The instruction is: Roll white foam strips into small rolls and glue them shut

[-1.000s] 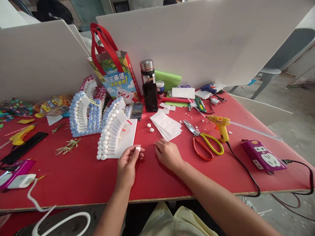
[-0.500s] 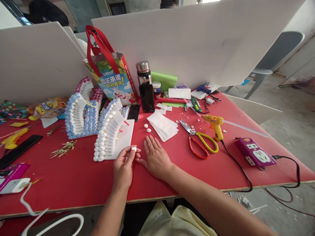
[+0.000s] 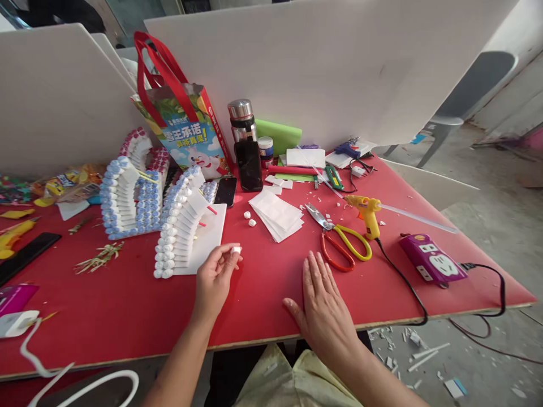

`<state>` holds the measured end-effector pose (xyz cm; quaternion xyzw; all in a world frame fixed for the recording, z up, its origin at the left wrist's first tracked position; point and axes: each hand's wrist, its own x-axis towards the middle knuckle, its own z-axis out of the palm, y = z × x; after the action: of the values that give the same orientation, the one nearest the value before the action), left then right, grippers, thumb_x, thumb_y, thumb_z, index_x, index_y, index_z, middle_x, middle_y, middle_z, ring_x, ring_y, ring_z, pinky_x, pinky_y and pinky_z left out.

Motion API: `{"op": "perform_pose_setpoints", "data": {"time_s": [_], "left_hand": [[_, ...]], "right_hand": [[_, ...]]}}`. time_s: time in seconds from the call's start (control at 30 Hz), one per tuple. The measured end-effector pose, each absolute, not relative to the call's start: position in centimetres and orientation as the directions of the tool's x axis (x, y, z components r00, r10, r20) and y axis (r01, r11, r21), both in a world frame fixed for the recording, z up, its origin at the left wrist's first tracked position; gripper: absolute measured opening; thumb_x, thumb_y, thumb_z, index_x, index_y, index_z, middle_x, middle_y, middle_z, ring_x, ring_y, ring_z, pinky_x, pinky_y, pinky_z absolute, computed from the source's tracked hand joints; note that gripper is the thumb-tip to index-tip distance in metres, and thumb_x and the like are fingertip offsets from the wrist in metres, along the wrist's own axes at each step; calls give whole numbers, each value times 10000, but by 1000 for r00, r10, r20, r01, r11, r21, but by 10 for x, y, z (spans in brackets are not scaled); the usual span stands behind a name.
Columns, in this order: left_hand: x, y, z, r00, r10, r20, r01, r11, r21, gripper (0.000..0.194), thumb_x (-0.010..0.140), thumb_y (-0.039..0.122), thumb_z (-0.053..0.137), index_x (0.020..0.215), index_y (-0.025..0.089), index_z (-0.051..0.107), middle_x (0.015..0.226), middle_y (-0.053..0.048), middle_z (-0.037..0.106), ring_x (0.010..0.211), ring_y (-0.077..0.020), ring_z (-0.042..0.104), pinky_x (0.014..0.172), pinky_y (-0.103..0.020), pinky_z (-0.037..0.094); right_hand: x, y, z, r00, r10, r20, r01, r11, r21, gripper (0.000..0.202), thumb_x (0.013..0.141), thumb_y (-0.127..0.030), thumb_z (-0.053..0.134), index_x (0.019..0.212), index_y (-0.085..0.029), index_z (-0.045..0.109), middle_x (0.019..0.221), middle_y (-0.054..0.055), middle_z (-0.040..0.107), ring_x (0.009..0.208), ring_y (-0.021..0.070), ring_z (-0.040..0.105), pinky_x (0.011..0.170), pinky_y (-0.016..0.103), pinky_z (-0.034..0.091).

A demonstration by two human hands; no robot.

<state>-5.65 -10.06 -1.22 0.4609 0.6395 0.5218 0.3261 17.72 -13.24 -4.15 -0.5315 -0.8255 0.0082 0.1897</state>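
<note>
The left hand (image 3: 214, 280) pinches a white piece (image 3: 236, 250). Bare table (image 3: 258, 299) separates it from the right hand (image 3: 326, 308), fingers extended, near the front edge (image 3: 254, 342).

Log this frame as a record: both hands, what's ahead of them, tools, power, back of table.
left hand: pinches a small white piece between thumb and fingers
right hand: open, palm down over the red table; nothing visibly held
ahead: two small white balls, left of white sheets
tools: scissors; yellow glue gun
power: purple socket box, right side
back: shopping bag; metal bottle
</note>
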Motion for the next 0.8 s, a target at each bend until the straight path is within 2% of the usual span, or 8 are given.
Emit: {"op": "perform_pose_setpoints", "data": {"time_s": [0.07,0.2,0.4,0.47,0.53,0.6,0.7,0.8], "left_hand": [[-61,-81,-10,-276,937,213,450,-70,890,262,897,402,635,1057,204,700,1046,-65,661,839,-174,647,749,-298,542],[-67,-41,-15,-93,904,418,746,-216,630,227,940,332,548,1055,205,697,1033,-78,656,939,-212,648,821,-342,542],[-68,-32,-38,-9,881,473,902,-198,384,221,945,219,486,1097,182,643,986,-105,654,940,-260,629,888,-421,516],[-67,-35,-42,1,867,499,913,-204,353,199,935,200,497,1075,183,638,1014,-113,647,974,-267,620,900,-426,510],[-65,-37,-44,3,854,521,911,-216,350,183,923,188,518,1061,189,638,1065,-119,631,1017,-268,615,915,-418,507],[-64,-36,-45,2,848,530,909,-223,353,184,913,180,535,1066,193,637,1084,-117,618,1031,-266,617,924,-414,507],[-63,-35,-45,22,851,524,907,-237,347,178,909,172,545,1059,196,638,1067,-108,622,1020,-263,621,937,-421,503],[-63,-36,-45,20,850,526,900,-245,361,198,912,169,545,1088,187,634,1075,-111,626,1036,-263,616,946,-422,503]], "right_hand": [[167,-129,-35,-455,842,290,821,523,-230,774,974,-528,468,1502,31,378,1624,239,218,1533,353,144,1219,513,292],[132,-120,-28,-742,620,254,555,781,-286,720,998,-562,383,1520,-67,398,1611,127,329,1518,263,249,1246,440,268],[137,-108,-35,-567,783,257,721,622,-305,704,998,-530,421,1468,-6,455,1558,201,401,1457,323,361,1207,495,292],[148,-105,-31,-517,815,262,750,579,-320,585,1012,-442,438,1417,-28,517,1504,207,481,1411,335,421,1160,502,337],[152,-101,-24,-496,840,220,744,542,-390,373,1019,-310,424,1249,-120,648,1356,163,623,1249,305,572,1026,454,447],[149,-92,-16,-435,895,97,752,421,-507,259,993,-247,445,1031,-179,692,1101,110,727,978,244,680,832,365,507],[138,-64,-7,-346,904,-252,762,114,-638,118,879,-271,597,819,-178,639,784,62,738,672,187,681,595,265,469],[128,-29,-3,-519,628,-580,694,-86,-715,294,888,-287,529,618,-171,549,575,50,688,452,127,610,482,218,436]]}}
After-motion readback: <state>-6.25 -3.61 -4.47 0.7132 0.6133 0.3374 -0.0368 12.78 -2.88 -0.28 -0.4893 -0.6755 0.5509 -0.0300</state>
